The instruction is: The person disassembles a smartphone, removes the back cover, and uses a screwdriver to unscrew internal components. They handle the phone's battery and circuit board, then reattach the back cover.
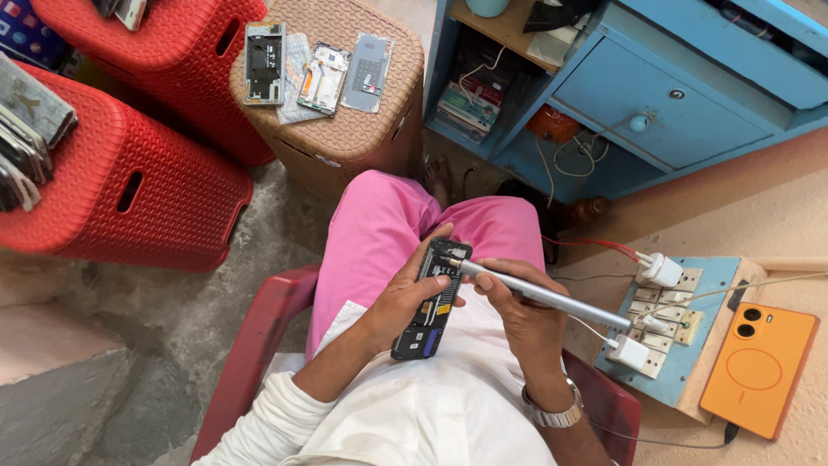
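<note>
**Head view: screwdriver tip set on the top end of an opened phone**

Seen from above: left hand (405,302) wrapped around an opened phone (431,300), grip pinching its long edges, thumb across the exposed board. Phone held over the lap, above pink trousers (388,224), top end toward 12 o'clock. Right hand (517,315) closed on a slim silver electric screwdriver (543,296), grip pressed together around the barrel, tip touching the phone's upper corner, handle running off toward 4 o'clock.

Judged as the unscrewing or fastening step at the top of the board. Next move likely calls for a steady phone, a square-seated bit and light pressure; screw head too small to make out.

At 12 o'clock, a brown woven stool (345,129) carrying phone frames and back covers (315,73). At 10 o'clock, red plastic stools (129,173). At 3 o'clock, a switchboard with chargers (668,324) and an orange phone (759,367) lying flat, cable attached. Blue cabinet (655,95) at 1 o'clock, rough concrete floor (172,319) below.
</note>
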Motion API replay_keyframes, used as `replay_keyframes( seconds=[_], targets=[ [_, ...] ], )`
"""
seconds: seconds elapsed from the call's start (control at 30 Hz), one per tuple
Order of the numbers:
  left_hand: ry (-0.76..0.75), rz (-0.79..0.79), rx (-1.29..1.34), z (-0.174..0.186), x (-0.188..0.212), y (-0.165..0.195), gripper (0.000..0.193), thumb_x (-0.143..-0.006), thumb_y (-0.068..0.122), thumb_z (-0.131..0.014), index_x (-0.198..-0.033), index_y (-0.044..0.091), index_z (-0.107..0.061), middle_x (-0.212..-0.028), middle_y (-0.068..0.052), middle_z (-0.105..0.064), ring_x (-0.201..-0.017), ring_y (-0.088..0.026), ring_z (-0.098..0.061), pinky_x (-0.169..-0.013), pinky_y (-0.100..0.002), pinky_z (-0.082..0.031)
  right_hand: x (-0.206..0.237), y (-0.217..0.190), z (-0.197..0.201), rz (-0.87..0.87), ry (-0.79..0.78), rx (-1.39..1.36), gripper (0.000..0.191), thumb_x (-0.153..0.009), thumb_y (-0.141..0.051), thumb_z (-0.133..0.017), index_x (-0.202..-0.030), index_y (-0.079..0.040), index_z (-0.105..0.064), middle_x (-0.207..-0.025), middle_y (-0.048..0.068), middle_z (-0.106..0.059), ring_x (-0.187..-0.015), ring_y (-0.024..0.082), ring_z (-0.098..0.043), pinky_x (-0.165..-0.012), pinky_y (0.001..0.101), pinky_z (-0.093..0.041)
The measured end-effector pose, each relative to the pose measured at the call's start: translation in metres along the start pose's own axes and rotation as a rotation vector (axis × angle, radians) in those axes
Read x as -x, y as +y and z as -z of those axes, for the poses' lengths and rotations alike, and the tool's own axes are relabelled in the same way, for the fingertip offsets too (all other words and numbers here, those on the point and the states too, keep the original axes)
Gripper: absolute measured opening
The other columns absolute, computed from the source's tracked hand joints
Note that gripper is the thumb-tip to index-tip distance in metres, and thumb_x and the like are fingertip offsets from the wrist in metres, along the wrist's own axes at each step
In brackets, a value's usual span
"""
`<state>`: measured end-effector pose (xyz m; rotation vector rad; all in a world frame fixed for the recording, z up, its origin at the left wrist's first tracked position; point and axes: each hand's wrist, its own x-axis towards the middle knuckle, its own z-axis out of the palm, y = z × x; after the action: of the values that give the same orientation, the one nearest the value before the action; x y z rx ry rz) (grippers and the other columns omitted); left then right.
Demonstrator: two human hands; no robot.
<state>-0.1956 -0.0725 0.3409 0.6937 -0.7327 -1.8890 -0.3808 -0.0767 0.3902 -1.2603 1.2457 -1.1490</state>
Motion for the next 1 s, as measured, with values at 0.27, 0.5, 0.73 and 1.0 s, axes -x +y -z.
replay_keyframes(
  seconds=[0.27, 0.5, 0.73, 1.0],
  targets=[
    [-0.019, -0.018, -0.035, -0.0033, 0.0013, 0.0032, 0.072, -0.1, 0.005, -0.05, -0.164, 0.017, -0.022, -0.136, -0.009, -0.053, -0.121, -0.017, -0.06, -0.098, -0.04, -0.058, -0.0022, -0.0054, -0.0066, 0.074, -0.036, -0.03, 0.021, -0.092, -0.003, -0.076, -0.111, 0.005, -0.073, -0.099, 0.012, -0.078, -0.088, 0.015, -0.076, -0.078, 0.023, -0.062],
    [-0.024, -0.003, -0.038, -0.0023, 0.002, 0.0014, 0.07, -0.1, 0.004, -0.049, -0.163, 0.019, -0.023, -0.137, -0.008, -0.052, -0.12, -0.016, -0.06, -0.098, -0.038, -0.058, -0.0004, -0.0036, -0.0054, 0.067, -0.035, -0.012, 0.021, -0.091, -0.004, -0.077, -0.11, 0.004, -0.074, -0.098, 0.012, -0.078, -0.087, 0.014, -0.076, -0.073, 0.0205, -0.061],
    [-0.03, -0.009, -0.025, -0.0007, 0.0026, -0.0026, 0.07, -0.1, 0.003, -0.049, -0.164, 0.019, -0.024, -0.138, -0.007, -0.052, -0.118, -0.014, -0.059, -0.098, -0.038, -0.057, 0.0013, -0.0021, -0.006, 0.076, -0.014, 0.032, 0.022, -0.09, -0.005, -0.078, -0.11, 0.003, -0.075, -0.097, 0.01, -0.078, -0.083, 0.009, -0.073, -0.068, 0.0167, -0.057],
    [-0.007, -0.006, -0.059, 0.0006, 0.0021, -0.0055, 0.071, -0.1, 0.002, -0.049, -0.164, 0.019, -0.024, -0.137, -0.007, -0.052, -0.118, -0.014, -0.058, -0.099, -0.037, -0.057, 0.0009, -0.0034, -0.0047, 0.104, 0.004, 0.149, 0.023, -0.088, -0.005, -0.082, -0.11, 0.001, -0.078, -0.095, 0.008, -0.078, -0.072, 0.005, -0.059, -0.059, 0.0152, -0.044]
  ],
)
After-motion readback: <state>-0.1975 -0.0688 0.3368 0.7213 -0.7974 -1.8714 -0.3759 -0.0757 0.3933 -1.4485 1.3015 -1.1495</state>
